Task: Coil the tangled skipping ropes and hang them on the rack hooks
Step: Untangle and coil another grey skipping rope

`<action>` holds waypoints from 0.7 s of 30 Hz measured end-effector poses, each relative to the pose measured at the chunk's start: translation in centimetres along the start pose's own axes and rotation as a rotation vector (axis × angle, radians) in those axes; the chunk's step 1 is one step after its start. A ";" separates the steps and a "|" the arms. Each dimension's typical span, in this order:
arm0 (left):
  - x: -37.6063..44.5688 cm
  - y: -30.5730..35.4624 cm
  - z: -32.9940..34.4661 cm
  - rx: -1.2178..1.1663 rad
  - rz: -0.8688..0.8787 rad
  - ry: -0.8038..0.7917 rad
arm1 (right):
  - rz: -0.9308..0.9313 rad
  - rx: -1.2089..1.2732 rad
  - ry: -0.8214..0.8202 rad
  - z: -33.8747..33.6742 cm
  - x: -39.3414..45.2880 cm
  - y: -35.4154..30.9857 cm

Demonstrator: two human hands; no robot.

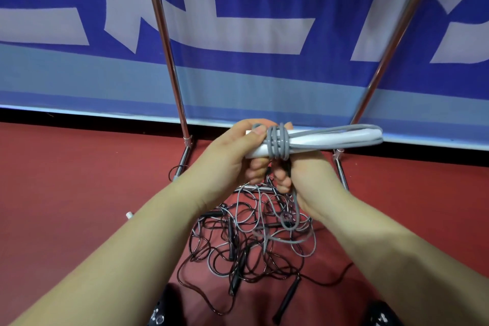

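A grey skipping rope (330,135) with white handles is bundled lengthwise and bound by several grey turns near its left end. My left hand (238,148) grips the white handles at that end, thumb on top. My right hand (291,169) sits under the wrapped turns, fingers curled round the rope's loose grey tail, which drops toward the floor. Below lies a tangled pile of black and grey ropes (254,241) with black handles. The rack's two chrome posts (169,61) rise behind; no hooks are in view.
A blue and white banner (251,21) hangs behind the rack. The rack's chrome base bars (341,172) stand on the red floor (66,180). A small white handle end (129,215) lies to the left. My dark shoes (158,317) show at the bottom edge.
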State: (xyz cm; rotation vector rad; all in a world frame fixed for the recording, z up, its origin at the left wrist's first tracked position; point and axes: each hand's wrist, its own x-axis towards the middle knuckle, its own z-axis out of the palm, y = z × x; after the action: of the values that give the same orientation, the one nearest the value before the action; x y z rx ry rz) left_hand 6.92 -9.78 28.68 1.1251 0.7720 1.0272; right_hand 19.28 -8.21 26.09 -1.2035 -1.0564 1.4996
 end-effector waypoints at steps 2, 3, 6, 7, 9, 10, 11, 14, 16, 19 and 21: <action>0.0 -0.3 -0.1 0.098 0.051 0.100 | -0.021 -0.058 -0.021 0.1 -0.6 0.1; 0.1 -0.4 -0.2 0.150 0.078 0.153 | -0.041 -0.103 -0.040 0.2 -0.9 0.2; 0.2 -0.5 -0.8 0.325 0.141 0.267 | -0.071 -0.266 -0.112 0.0 -0.8 0.5; 0.2 -0.5 -1.1 0.380 0.147 0.297 | -0.068 -0.310 -0.128 0.0 -0.9 0.2; 0.3 -0.7 -1.8 0.465 0.159 0.360 | -0.081 -0.365 -0.176 -0.1 -1.0 -0.2; 0.4 -0.8 -2.2 0.506 0.165 0.388 | -0.098 -0.389 -0.207 -0.2 -1.0 -0.5; 0.4 -0.8 -2.7 0.545 0.169 0.411 | -0.116 -0.424 -0.239 -0.4 -1.2 -0.6; 0.5 -0.6 -3.8 0.681 0.147 0.491 | -0.178 -0.579 -0.291 -1.0 -1.4 -0.7; 0.5 -0.5 -4.1 0.751 0.113 0.514 | -0.242 -0.671 -0.271 -1.4 -1.5 -0.8; 0.4 -0.6 -3.8 0.841 0.081 0.469 | -0.395 -0.841 -0.197 -2.1 -1.3 -1.1; 0.5 -0.9 -3.8 0.900 0.041 0.419 | -0.455 -0.888 -0.146 -2.6 -1.2 -1.5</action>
State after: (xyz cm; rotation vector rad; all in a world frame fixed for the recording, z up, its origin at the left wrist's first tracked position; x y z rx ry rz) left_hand 3.87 -8.08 26.81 1.6995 1.6515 0.9736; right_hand 22.23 -8.85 27.38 -1.2923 -2.0556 0.7587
